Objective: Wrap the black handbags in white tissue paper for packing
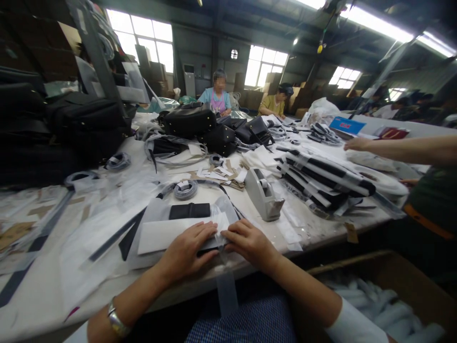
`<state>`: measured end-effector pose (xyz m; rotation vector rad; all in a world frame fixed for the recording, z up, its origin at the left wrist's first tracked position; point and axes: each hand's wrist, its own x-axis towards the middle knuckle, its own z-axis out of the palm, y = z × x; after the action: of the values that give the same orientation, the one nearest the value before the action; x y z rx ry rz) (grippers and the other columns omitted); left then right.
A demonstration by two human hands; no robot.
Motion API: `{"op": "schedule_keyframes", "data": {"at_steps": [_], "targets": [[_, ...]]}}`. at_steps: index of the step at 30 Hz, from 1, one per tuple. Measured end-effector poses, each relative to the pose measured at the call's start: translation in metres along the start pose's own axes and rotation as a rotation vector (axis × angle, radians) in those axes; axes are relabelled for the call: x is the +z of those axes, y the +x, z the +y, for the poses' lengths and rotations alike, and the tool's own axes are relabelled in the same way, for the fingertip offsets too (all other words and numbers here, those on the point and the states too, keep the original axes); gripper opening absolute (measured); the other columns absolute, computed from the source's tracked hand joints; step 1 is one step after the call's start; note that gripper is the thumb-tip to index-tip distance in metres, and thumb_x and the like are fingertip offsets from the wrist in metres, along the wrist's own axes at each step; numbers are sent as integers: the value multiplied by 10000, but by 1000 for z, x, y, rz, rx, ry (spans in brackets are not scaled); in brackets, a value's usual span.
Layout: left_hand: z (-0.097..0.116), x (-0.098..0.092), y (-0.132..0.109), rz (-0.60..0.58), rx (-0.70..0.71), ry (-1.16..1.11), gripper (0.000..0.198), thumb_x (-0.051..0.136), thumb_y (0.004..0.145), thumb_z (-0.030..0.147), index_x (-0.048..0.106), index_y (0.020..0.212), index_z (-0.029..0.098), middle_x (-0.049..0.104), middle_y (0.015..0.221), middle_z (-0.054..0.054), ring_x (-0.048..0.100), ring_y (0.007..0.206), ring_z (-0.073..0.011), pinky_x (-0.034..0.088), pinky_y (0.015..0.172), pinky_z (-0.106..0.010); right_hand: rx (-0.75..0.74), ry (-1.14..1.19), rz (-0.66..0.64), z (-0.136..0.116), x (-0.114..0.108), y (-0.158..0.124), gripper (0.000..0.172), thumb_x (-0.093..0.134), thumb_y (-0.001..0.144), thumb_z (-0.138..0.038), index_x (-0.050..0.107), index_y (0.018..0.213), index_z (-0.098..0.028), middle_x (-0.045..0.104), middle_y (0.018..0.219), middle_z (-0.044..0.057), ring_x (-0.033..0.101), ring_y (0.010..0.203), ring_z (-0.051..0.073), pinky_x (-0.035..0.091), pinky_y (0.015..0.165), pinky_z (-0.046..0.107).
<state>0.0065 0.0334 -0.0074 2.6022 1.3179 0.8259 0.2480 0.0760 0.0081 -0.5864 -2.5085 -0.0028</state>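
Observation:
A black item [190,210] lies at the table's front edge, partly covered by a folded white sheet [157,235] and translucent wrapping. My left hand [189,247] rests on the white sheet with its fingers stretched forward and its thumb apart. Close to its right, my right hand [250,242] has its fingers bent together at the edge of the clear wrapping [221,221]; what its fingertips hold is too small to make out. A translucent strip [227,291] hangs over the table edge below the hands. Just beyond my right hand stands a grey tape dispenser [264,195].
Black bags [189,119] and coiled wrapped straps [185,189] lie farther back. Wrapped black pieces [321,176] are stacked at the right, near another person's arm [403,148]. A cardboard box [400,271] with white rolls stands below right. Two people sit across the table.

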Motion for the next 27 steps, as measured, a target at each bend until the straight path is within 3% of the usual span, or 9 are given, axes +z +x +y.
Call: {"op": "schedule_keyframes", "data": {"at_steps": [6,10,15,19,23,27], "targets": [[5,-10,4,-1,4,-5,435,584,895,304,544,1310,180,661,1292,-122,610,1207,-284,490,1042,-444,-80,-194,43,-2,3,3,215,490,995,-176,614,1170,-162,667,1020,90,563,888,215,511,820,357],[7,-15,11,-18,-50,-1,460,598,898,430,559,1283,181,684,1244,-118,658,1130,-272,536,968,-402,-110,-279,14,-1,5,14,197,447,1013,-176,635,1070,-167,667,939,80,558,809,205,470,724,347],[11,-4,15,15,-116,109,409,665,848,403,600,1209,221,721,1141,-87,709,989,-268,588,827,-376,-88,-294,11,2,12,19,186,453,1014,-186,637,1031,-164,648,862,61,545,757,197,437,678,336],[6,11,9,112,-1,182,435,686,810,228,585,1233,215,717,1177,-98,697,1040,-277,569,921,-409,-90,-215,-1,5,9,13,192,475,1005,-188,621,1125,-159,665,905,61,552,792,202,467,726,339],[-1,18,4,172,80,190,446,650,834,176,563,1271,201,709,1208,-110,697,1053,-262,551,974,-410,-57,-47,-47,5,-1,6,284,578,964,-271,576,1221,-149,668,1092,90,563,944,215,489,862,348],[-1,19,4,180,96,220,390,583,878,167,555,1267,173,715,1189,-125,696,1059,-265,555,966,-418,-100,-130,85,4,4,4,176,552,973,-195,614,1133,-154,688,1049,77,575,913,210,467,832,341]]}}
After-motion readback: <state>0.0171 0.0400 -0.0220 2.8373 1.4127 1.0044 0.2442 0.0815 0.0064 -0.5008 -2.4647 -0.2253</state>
